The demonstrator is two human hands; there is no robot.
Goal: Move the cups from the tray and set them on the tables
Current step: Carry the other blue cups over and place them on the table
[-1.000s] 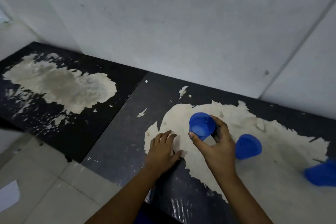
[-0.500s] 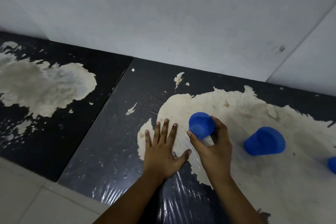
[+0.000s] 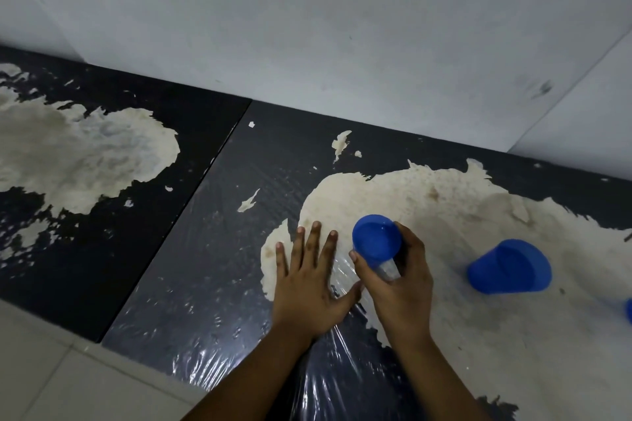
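Cups in blue plastic sit on a black, film-wrapped table [image 3: 212, 284] with peeling pale patches. At centre frame, the right hand [image 3: 398, 287] has its fingers [image 3: 408, 239] clamped round one upside-down cup [image 3: 376, 237]. The left hand [image 3: 307, 284] lies flat beside it, fingers spread apart. Another upside-down cup [image 3: 509, 267] stands at right; its contents are hidden. No writing is readable.

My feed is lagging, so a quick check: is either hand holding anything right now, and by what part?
The right hand grips a blue cup around its side wall, fingers and thumb wrapped below the rim. The left hand holds nothing, resting flat on the table.
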